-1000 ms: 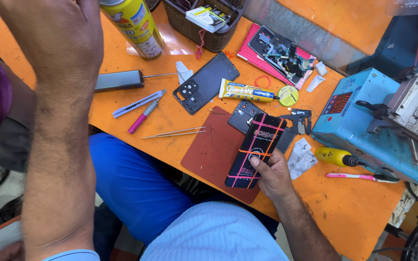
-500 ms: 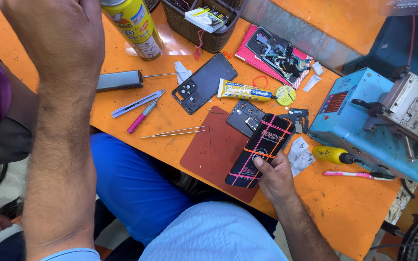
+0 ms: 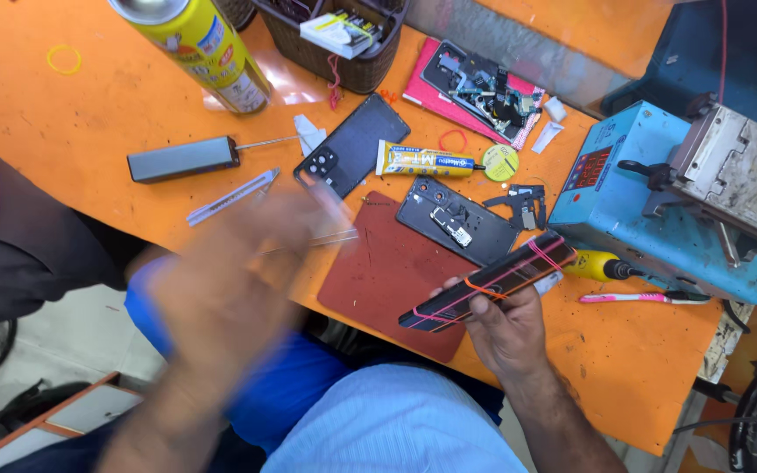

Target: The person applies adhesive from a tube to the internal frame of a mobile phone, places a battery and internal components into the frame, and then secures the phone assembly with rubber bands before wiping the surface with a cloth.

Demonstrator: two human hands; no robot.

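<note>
Holding a dark phone (image 3: 486, 282) wrapped in orange and pink rubber bands, the right hand (image 3: 503, 326) has it lifted a bit off the worktop (image 3: 89, 114), tilted, just over the edge of the reddish-brown mat (image 3: 378, 271). Its fingers are curled round the lower long edge with the thumb on top, so that's a proper grip.

My read on handling: it's a thin, stiff slab, light, with glass that won't forgive a drop. The bands look like they're clamping the parts together, so I'd say squeeze it by the long edges and keep pressure off the flat face. The bands should help against slipping, though snagging one could shift the clamping.

The left hand (image 3: 247, 263) is one big motion blur out in front of the mat, so I can't tell if its fingers are open or closed, or if it's carrying anything.

Round about: an opened phone back (image 3: 456, 221) lies just past the mat, a yellow glue tube (image 3: 427, 160) beyond that, and another dark phone shell (image 3: 354, 144) to its left. A yellow-handled screwdriver (image 3: 602, 265) and a pink toothbrush (image 3: 637, 298) sit right of the hand, beside a blue machine (image 3: 650, 210). A yellow spray can (image 3: 194, 44) stands further back.
</note>
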